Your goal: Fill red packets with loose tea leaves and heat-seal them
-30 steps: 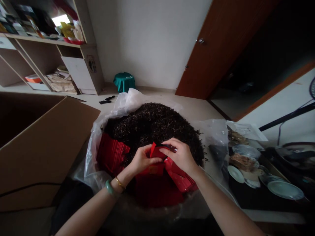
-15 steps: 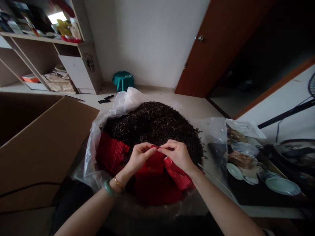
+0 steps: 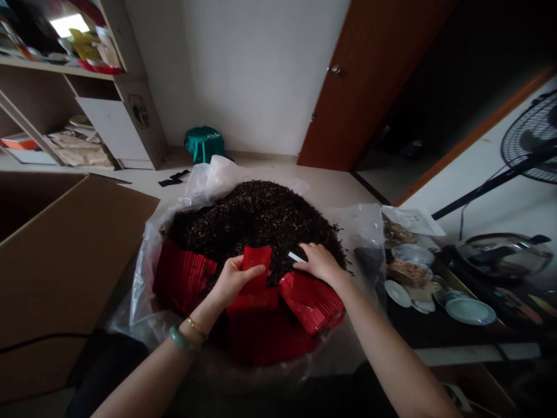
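My left hand grips a small red pouch upright, its thumb across the front. Over the dark dried leaves, which look like tea, my right hand has its thumb and fingers apart. A slim white strip lies right by its thumb and fingertips; whether they touch I cannot tell. Below that hand, a stack of red pouches fans out. Another row of red pouches stands at the left of the leaves, and more red pouches lie at the near side.
Clear plastic sheeting surrounds the leaves. On the left stands an open cardboard box. To the right, a dark tabletop holds bowls and a pale dish. A fan stands farther right; a teal-covered bin is by the wall.
My two hands have parted. The left now holds the red pouch alone, while the right has let go and opened over the leaves. The white strip has come into sight; the view has swung right.
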`<action>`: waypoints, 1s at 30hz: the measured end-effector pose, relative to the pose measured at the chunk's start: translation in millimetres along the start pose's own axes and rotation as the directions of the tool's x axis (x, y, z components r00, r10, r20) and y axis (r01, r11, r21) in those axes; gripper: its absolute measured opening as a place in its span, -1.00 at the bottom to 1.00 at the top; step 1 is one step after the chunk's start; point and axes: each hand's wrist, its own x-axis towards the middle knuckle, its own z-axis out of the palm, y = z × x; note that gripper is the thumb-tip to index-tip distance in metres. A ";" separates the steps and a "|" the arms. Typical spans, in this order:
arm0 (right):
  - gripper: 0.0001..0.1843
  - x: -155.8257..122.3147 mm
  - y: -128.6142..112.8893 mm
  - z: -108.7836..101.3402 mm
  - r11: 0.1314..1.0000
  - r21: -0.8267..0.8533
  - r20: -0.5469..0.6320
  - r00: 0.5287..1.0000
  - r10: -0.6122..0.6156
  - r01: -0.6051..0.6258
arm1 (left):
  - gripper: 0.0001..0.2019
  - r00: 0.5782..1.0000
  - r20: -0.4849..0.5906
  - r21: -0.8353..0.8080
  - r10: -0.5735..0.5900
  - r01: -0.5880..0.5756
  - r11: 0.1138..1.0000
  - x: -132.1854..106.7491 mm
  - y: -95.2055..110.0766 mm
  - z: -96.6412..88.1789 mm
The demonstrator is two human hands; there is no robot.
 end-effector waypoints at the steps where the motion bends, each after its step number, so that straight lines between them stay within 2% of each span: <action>1: -0.49 0.0 0.9 3.7 0.998 -0.066 0.069 0.998 0.015 -0.011 | -0.48 1.000 0.001 0.005 -0.003 0.003 1.000 0.2 0.7 -0.2; 4: -0.53 0.3 -0.3 14.3 0.996 -0.086 0.151 0.988 0.035 -0.022 | -0.48 1.000 0.001 0.025 -0.005 0.005 1.000 -0.9 4.0 -0.6; 10: -0.57 11.8 15.9 24.8 1.000 0.022 0.124 0.992 -0.015 0.012 | -0.47 1.000 0.011 0.027 0.005 -0.006 1.000 -2.7 9.7 -3.6; 13: -0.60 16.3 28.4 20.5 0.967 0.248 0.003 0.998 -0.067 0.064 | -0.48 1.000 0.022 0.029 0.006 -0.007 1.000 -2.4 9.3 -4.9; 16: -0.53 10.0 27.8 4.1 0.827 0.513 -0.188 0.970 -0.154 0.230 | -0.47 0.999 0.040 0.042 -0.009 0.007 0.999 -2.3 7.6 -4.6; 18: -0.46 -2.1 17.0 -10.8 0.738 0.584 -0.255 0.939 -0.229 0.338 | -0.47 0.998 0.059 0.048 -0.023 0.020 0.999 -3.0 6.7 -3.3; 20: -0.43 -18.2 0.3 -24.1 0.696 0.591 -0.262 0.914 -0.311 0.407 | -0.48 0.996 0.086 0.052 -0.037 0.032 0.998 -4.6 6.1 -1.4; 25: -0.41 -51.0 -39.0 -36.5 0.719 0.507 -0.255 0.880 -0.401 0.475 | -0.52 0.980 0.181 0.124 -0.081 0.059 0.991 -10.6 4.3 3.6; 30: -0.40 -54.4 -46.2 -33.3 0.787 0.412 -0.238 0.888 -0.394 0.460 | -0.59 0.960 0.269 0.244 -0.075 0.008 0.970 -14.7 1.7 5.6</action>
